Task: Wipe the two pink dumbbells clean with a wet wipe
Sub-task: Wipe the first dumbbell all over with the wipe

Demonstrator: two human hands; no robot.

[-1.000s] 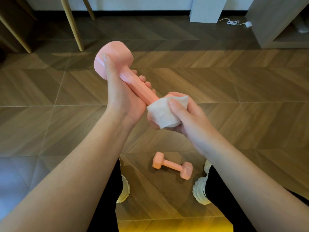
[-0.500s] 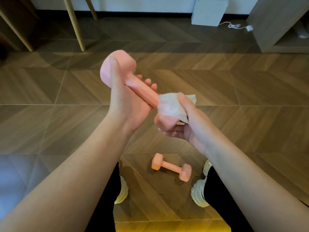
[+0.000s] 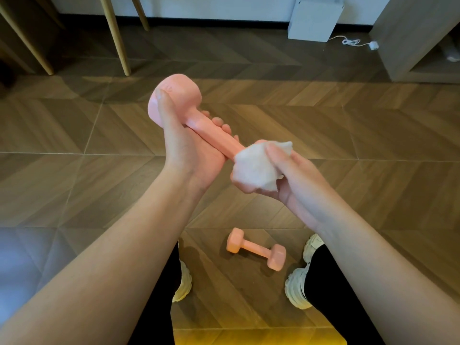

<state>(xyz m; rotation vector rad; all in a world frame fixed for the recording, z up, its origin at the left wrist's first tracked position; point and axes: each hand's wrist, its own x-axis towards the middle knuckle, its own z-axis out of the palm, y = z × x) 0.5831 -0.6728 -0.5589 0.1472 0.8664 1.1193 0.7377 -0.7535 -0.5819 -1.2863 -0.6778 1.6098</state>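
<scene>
My left hand (image 3: pixel 185 150) grips a pink dumbbell (image 3: pixel 211 135) by its handle, held up in front of me with the far head pointing up-left and my thumb lying along that head. My right hand (image 3: pixel 293 178) is closed on a crumpled white wet wipe (image 3: pixel 256 166), which wraps the near head of that dumbbell and hides most of it. A second pink dumbbell (image 3: pixel 256 249) lies on the wooden floor between my feet, untouched.
Herringbone wood floor (image 3: pixel 348 145) all around. My white shoes (image 3: pixel 298 290) flank the lying dumbbell. Wooden furniture legs (image 3: pixel 117 36) stand at the back left, a white box (image 3: pixel 315 18) with a cable at the back, and a grey cabinet (image 3: pixel 410 38) at the back right.
The wipe in my right hand has turned around the near head, bunching back over it. The held dumbbell shifted slightly lower and rightward over the second.
</scene>
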